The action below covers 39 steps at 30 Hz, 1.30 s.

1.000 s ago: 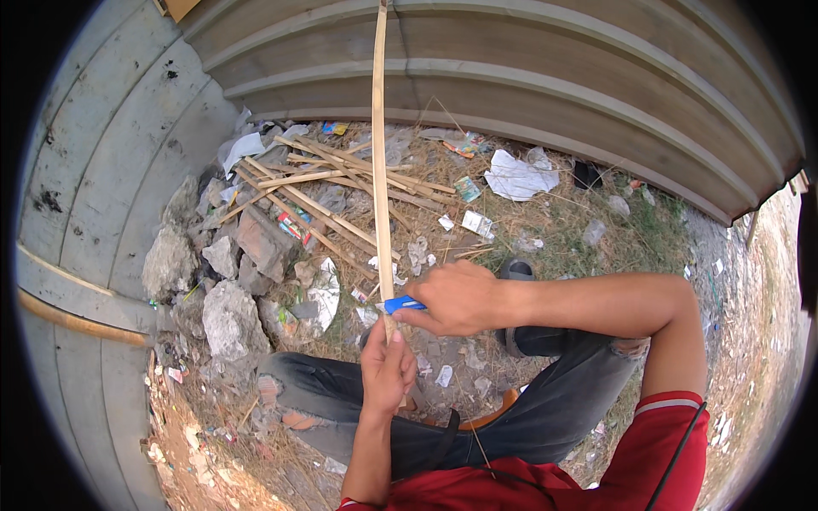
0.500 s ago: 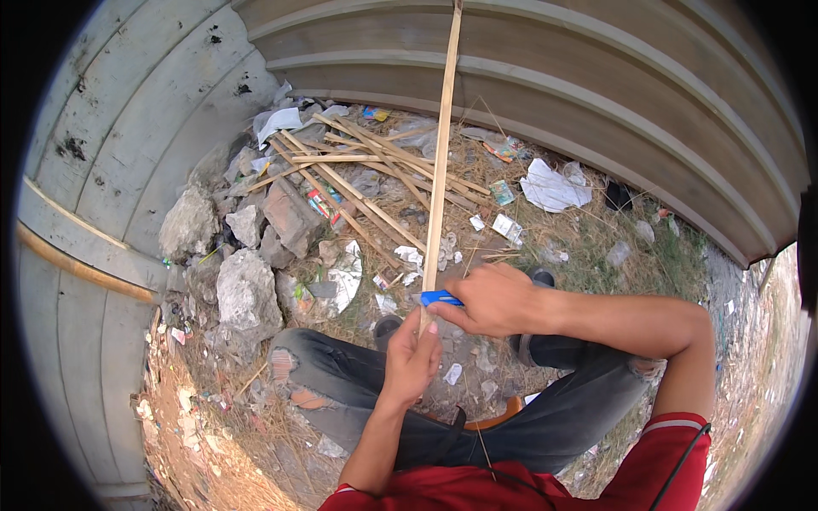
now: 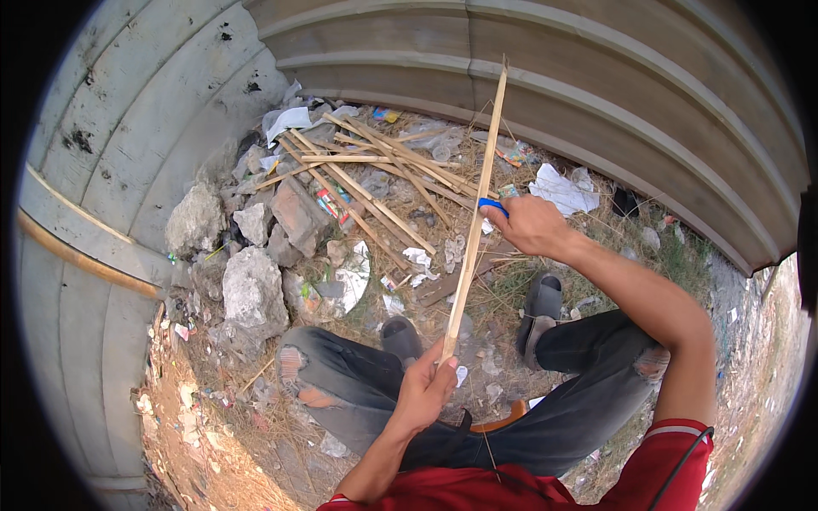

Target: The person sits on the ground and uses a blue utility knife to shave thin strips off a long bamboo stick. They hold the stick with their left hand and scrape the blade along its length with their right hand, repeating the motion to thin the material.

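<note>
A long, thin wooden strip (image 3: 469,277) slants up and away from my lap, its far tip narrow and splintered. Its near end is gripped by my left hand (image 3: 426,392), fingers closed around it. My right hand (image 3: 535,226) is closed on a blue utility knife (image 3: 491,205), held against the strip's right side around mid-length. The blade is mostly hidden behind the strip and fingers.
Beyond my feet lies a pile of similar wooden strips (image 3: 375,162). Rough stones (image 3: 254,288) and a brick-like block (image 3: 298,215) sit at left, with paper litter around. Metal sheet walls (image 3: 579,64) stand ahead and at left. Sandals (image 3: 542,307) are on my feet.
My right hand has slid the knife away from me along the strip, from beside my left hand to mid-length. The strip now tilts more to the right, and my left hand has lowered slightly.
</note>
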Available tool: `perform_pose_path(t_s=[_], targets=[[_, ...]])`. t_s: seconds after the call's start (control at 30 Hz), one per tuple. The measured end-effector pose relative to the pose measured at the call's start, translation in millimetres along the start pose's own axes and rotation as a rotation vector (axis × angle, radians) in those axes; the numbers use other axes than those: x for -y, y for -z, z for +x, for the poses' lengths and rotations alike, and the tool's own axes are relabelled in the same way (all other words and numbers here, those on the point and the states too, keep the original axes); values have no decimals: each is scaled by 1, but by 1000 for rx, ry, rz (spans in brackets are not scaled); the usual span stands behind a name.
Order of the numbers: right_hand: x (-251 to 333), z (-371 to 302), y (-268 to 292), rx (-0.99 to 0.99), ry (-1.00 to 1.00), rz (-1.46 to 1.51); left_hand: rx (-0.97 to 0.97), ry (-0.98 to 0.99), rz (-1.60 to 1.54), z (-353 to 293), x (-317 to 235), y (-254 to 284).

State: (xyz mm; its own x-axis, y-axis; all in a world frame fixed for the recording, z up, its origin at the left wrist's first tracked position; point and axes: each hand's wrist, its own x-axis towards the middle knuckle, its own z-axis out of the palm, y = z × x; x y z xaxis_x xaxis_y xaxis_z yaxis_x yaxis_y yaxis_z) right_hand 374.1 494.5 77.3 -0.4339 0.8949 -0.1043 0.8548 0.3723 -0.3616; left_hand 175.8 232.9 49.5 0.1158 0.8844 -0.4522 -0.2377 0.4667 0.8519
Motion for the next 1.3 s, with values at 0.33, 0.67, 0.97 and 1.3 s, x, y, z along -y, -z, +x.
perform_pose_path(t_s=[0.33, 0.67, 0.97, 1.3], targets=[[-168, 34, 18, -193, -383, -131, 76, 110, 248, -91, 53, 60], [-181, 20, 47, -305, -464, -326, 25, 258, 177, -165, 61, 98], [-266, 3, 109, -525, -737, -396, -19, 376, 147, -253, 63, 127], [-88, 33, 56, -176, -177, 113, 27, -62, -88, -80, 23, 71]])
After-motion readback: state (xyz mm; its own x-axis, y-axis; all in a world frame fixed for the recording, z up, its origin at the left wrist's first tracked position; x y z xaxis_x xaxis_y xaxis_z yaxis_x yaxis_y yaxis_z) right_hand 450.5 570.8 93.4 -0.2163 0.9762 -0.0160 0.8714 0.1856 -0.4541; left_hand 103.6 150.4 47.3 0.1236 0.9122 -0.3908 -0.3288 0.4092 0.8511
